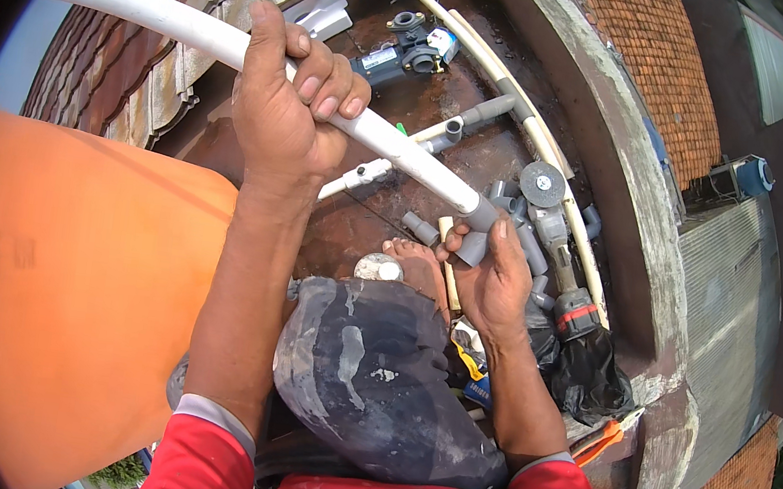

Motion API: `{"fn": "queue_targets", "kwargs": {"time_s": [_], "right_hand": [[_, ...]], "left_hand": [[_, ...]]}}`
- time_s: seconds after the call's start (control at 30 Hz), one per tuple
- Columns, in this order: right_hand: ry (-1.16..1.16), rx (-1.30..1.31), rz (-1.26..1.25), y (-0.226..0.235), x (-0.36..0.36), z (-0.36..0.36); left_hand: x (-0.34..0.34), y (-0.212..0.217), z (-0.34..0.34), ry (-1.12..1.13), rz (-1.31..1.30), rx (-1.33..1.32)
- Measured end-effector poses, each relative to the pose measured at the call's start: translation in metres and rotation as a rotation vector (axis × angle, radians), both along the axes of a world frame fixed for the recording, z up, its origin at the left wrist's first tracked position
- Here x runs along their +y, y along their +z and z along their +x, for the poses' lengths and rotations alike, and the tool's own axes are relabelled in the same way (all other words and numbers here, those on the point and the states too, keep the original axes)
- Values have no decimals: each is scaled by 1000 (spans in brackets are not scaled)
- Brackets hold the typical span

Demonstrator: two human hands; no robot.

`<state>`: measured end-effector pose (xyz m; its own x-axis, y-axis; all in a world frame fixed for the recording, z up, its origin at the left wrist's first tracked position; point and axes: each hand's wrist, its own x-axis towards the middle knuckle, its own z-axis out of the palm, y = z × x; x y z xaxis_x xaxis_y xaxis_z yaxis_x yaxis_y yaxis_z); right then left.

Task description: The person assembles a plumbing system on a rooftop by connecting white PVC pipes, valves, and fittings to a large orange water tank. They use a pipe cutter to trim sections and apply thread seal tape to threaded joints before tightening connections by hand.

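A long white plastic pipe (407,157) slants across the view from the upper left down to the middle. My left hand (282,99) is wrapped round it. At the pipe's lower end is a grey pipe elbow (474,248), with my right hand (499,282) closed about it, thumb on top and fingers curled beneath. The pipe end meets the elbow's socket; how deep it sits I cannot tell. Below the hands are my bent knee (366,369) in stained dark trousers and a bare foot (422,273).
An angle grinder (554,235) lies to the right by loose grey fittings (530,247) and a black plastic bag (595,377). A water pump (413,50) stands farther off. Joined pipework (361,177) crosses the floor. A large orange tank (82,295) fills the left; a low wall (620,136) bounds the right.
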<state>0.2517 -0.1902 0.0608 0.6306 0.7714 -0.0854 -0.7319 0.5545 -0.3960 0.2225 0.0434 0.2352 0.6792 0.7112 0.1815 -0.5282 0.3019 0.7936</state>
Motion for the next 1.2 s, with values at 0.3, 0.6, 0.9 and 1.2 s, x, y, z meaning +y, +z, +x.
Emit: {"fn": "queue_targets", "kwargs": {"time_s": [0.3, 0.6, 0.9, 1.2], "right_hand": [[-343, -887, -559, 18, -17, -6], [-81, -528, -234, 26, -7, -17], [-164, -807, -360, 10, 6, -36], [-1, -857, -532, -8, -8, -8]], "left_hand": [[3, 8, -9, -37, -146, -26], [17, 13, -32, -127, -157, -96], [17, 7, -50, -241, -108, -157], [28, -6, -44, -310, -14, -112]]}}
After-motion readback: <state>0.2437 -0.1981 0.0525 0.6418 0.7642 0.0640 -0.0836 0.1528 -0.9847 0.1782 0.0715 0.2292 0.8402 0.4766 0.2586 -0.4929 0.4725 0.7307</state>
